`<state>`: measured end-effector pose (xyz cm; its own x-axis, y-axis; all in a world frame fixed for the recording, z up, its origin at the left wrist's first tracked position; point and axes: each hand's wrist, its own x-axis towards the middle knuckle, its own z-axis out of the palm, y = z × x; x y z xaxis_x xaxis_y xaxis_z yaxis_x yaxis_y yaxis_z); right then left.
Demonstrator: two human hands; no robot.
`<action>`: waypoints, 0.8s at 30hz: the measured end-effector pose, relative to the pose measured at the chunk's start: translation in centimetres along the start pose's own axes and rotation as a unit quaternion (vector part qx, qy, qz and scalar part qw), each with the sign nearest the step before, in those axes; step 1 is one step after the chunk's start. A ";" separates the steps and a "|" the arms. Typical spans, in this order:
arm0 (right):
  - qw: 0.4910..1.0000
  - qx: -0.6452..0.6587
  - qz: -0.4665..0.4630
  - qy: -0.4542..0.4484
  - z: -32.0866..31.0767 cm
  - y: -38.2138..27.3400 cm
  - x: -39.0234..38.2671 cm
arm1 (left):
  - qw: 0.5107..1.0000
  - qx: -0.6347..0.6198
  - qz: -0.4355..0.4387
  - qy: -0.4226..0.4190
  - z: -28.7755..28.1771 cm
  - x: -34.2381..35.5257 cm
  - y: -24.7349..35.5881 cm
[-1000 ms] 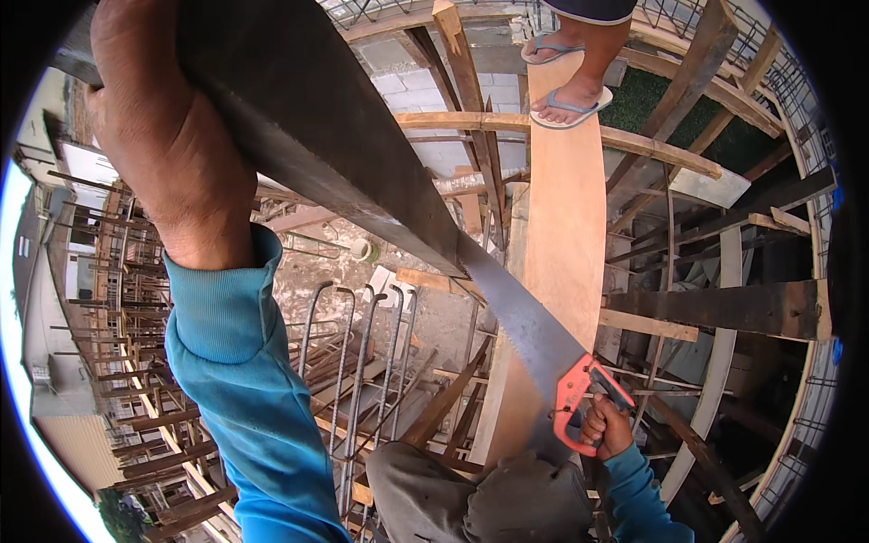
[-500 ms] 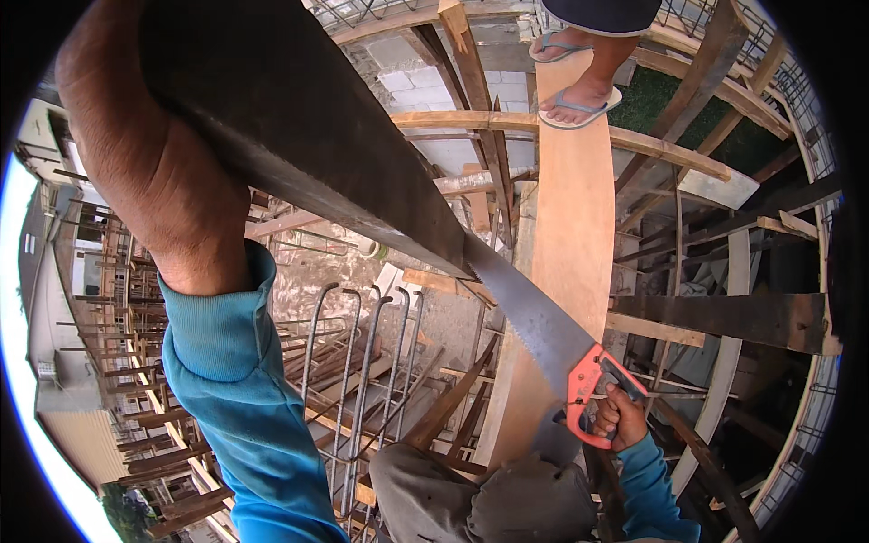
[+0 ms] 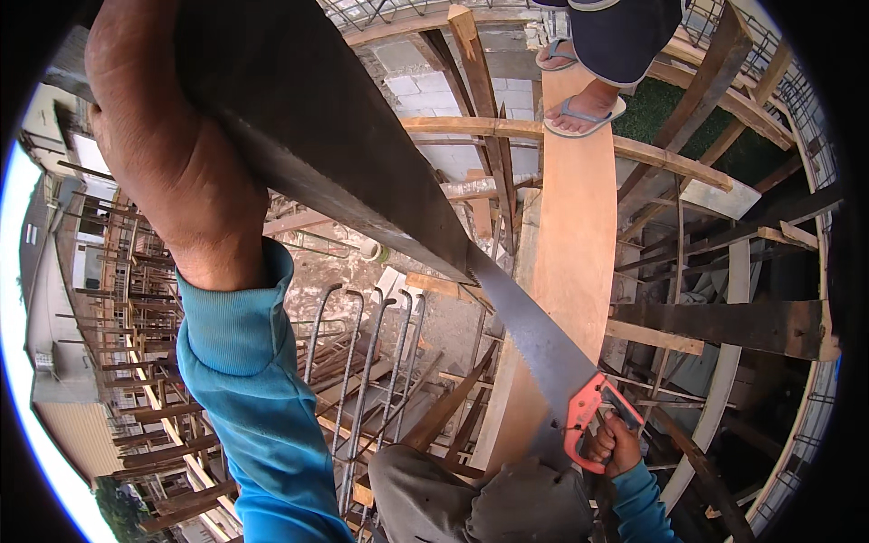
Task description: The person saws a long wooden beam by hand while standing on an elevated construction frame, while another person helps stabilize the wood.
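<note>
A thick dark wooden beam (image 3: pixel 335 145) slants across the upper left, close to the camera. My left hand (image 3: pixel 172 163) is wrapped round its near end; the fingertips are hidden. In my right hand (image 3: pixel 617 443) is the orange and grey handle of a hand saw (image 3: pixel 536 330), fingers closed through the grip. The far end of the saw blade touches the beam at its lower end, with the teeth on the left side. Beneath the saw runs a pale plywood plank (image 3: pixel 575 208); my grey-trousered knees (image 3: pixel 425 493) show at its near end.
Another person's sandalled foot (image 3: pixel 579 113) stands on the plank's far part. Bent steel bars (image 3: pixel 358 380) rise at lower left. Timber props and crosspieces (image 3: pixel 724 326) flank the plank on the right, with gaps down to lower ground. Wooden scaffolding (image 3: pixel 172 425) stands far left.
The saw handle and my right hand have shifted down toward me. My left hand and the beam appear slightly further right. More of the other person's dark clothing shows.
</note>
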<state>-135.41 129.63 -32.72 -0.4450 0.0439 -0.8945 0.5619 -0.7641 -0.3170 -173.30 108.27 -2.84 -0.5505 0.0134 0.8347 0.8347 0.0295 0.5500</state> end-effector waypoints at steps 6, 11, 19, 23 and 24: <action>0.972 0.049 -0.107 -0.204 19.8 -6.7 14.2 | 0.997 0.070 0.025 0.001 2.7 -0.5 2.2; 0.998 -0.014 -0.023 -0.053 8.2 -3.0 4.7 | 0.991 -0.098 0.062 -0.060 3.4 -1.7 2.6; 0.987 -0.016 -0.062 -0.145 7.8 -0.6 8.0 | 0.989 -0.137 0.048 -0.038 2.7 -2.4 2.4; 0.990 0.000 -0.053 -0.133 7.0 -0.4 9.1 | 0.992 -0.120 -0.001 -0.046 2.5 -0.8 3.2; 0.984 0.015 -0.085 -0.158 6.7 -0.9 8.1 | 0.991 -0.117 -0.031 -0.055 2.7 0.3 2.9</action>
<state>-144.17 126.39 -37.57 -0.7283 -0.0259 -0.6847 0.4411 -0.7824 -0.4396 -171.07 111.04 -1.08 -0.5884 0.1276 0.7984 0.7737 -0.1981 0.6018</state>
